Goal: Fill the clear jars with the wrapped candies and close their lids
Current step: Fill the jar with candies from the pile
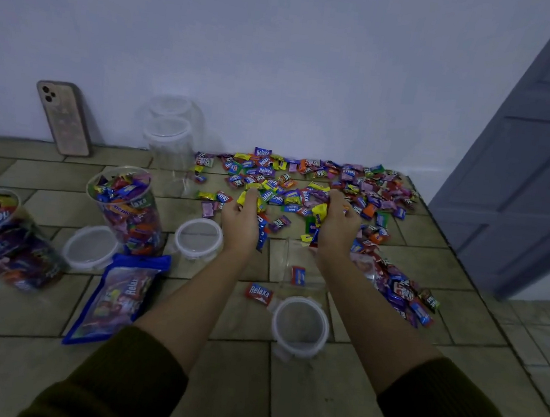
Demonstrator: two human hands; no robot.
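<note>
The tiled surface (pixel 247 376) carries a wide spread of wrapped candies (pixel 304 180) along the wall, on the far side of the hands. The empty clear jar (pixel 295 255) sits on the near side, between that spread and the person. It seems to stand upright with its mouth up, though its clear wall is hard to make out. It lies just under the right wrist, so the right hand (pixel 336 227) is nearer to it, while the left hand (pixel 243 222) is off to its left. Both hands curl round handfuls of candies at the near edge of the spread. The load must therefore travel back toward the body to reach the jar's mouth. Its lid (pixel 299 327) lies nearer still, and a single candy (pixel 297 274) already rests inside the jar.
</note>
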